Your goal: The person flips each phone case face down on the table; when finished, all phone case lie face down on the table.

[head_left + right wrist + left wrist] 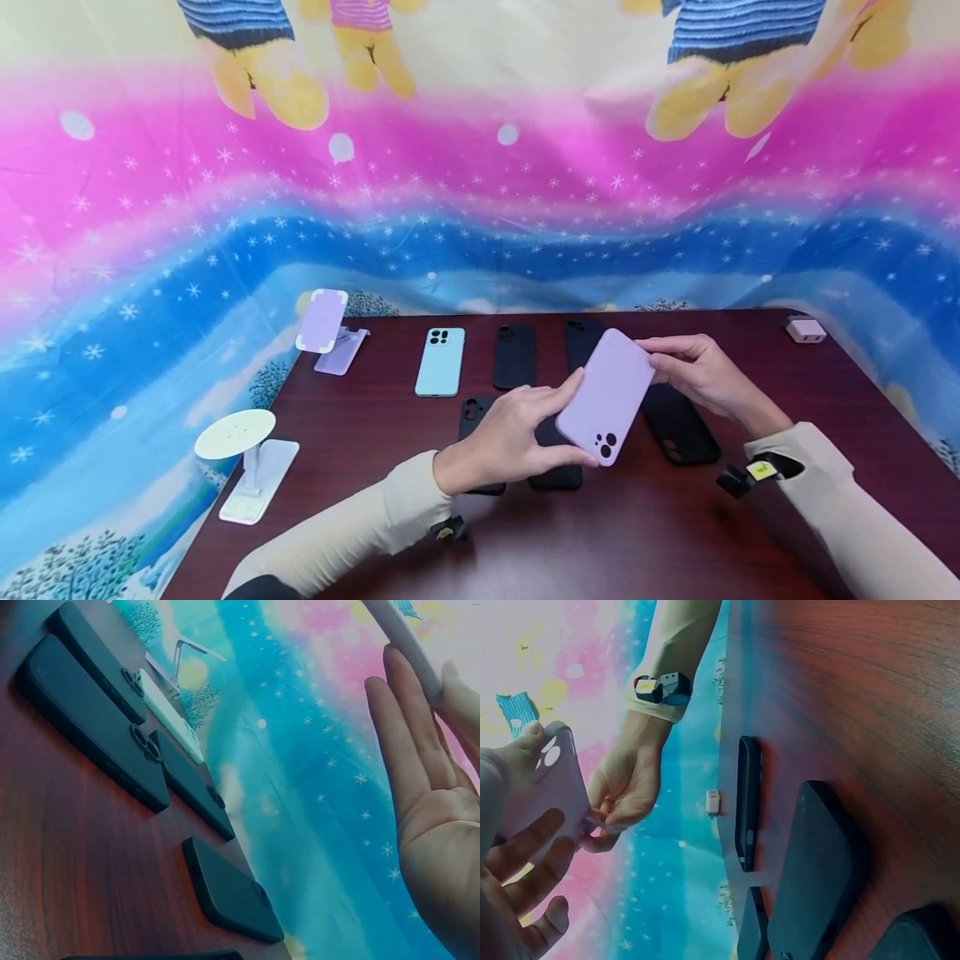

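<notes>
A lilac phone case point(609, 387) is held tilted above the table, its back toward the head camera and its camera holes at the lower end. Light shows through those holes in the left wrist view. My left hand point(510, 429) grips the case by its left side and lower end, thumb beside the camera holes. At the upper right edge, my right hand point(708, 379) pinches it between thumb and fingers. Below the case, a black phone case point(681, 429) lies hollow side up. Another black case point(557, 475) is partly hidden behind the left hand and the lilac case.
A mint case point(440, 362) and black cases point(515, 357) lie in a back row. Another black case point(474, 412) sits partly under the left hand. A lilac stand point(341, 350) and a white stand point(258, 483) are at left, a pink charger plug point(806, 331) at back right.
</notes>
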Demonstrator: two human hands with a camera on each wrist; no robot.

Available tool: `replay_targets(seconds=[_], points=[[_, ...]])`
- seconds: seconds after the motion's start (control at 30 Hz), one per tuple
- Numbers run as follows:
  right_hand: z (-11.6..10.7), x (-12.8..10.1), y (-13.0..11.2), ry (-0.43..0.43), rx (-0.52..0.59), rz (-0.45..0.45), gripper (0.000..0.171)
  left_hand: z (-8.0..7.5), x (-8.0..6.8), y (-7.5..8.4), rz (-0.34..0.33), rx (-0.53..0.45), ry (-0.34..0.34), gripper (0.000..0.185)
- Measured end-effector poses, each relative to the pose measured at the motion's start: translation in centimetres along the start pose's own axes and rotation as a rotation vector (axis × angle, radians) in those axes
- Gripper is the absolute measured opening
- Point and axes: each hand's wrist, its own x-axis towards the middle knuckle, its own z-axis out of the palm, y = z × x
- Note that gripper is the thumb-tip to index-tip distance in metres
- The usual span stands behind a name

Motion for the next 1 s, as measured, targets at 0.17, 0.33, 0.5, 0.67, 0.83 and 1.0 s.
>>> replay_targets(seconds=[0.17, 0.33, 0.5, 0.67, 0.83, 1.0], points=[[0.0, 0.1, 0.2, 0.017, 0.053, -0.052, 0.034, 0.3, -0.1, -0.2, -0.003, 0.017, -0.030, 0.088], [-0.1, 0.2, 0.0, 0.077, -0.031, -0.016, 0.031, 0.7, -0.2, -0.3, -0.019, 0.018, -0.082, 0.081], [-0.7, -0.1, -0.4, 0.027, -0.219, 0.110, 0.036, 1.3, -0.4, -0.3, -0.048, 0.026, -0.201, 0.076], [-1.4, -0.5, -0.2, -0.012, -0.333, 0.187, 0.039, 2.5, -0.5, -0.1, -0.097, 0.047, -0.280, 0.077], [-1.8, -0.5, 0.0, 0.039, -0.400, 0.269, 0.038, 4.0, -0.2, 0.1, -0.144, 0.066, -0.307, 0.076], [-1.9, -0.4, -0.3, 0.064, -0.482, 0.400, 0.045, 5.1, 0.5, 0.2, -0.174, 0.079, -0.338, 0.074]])
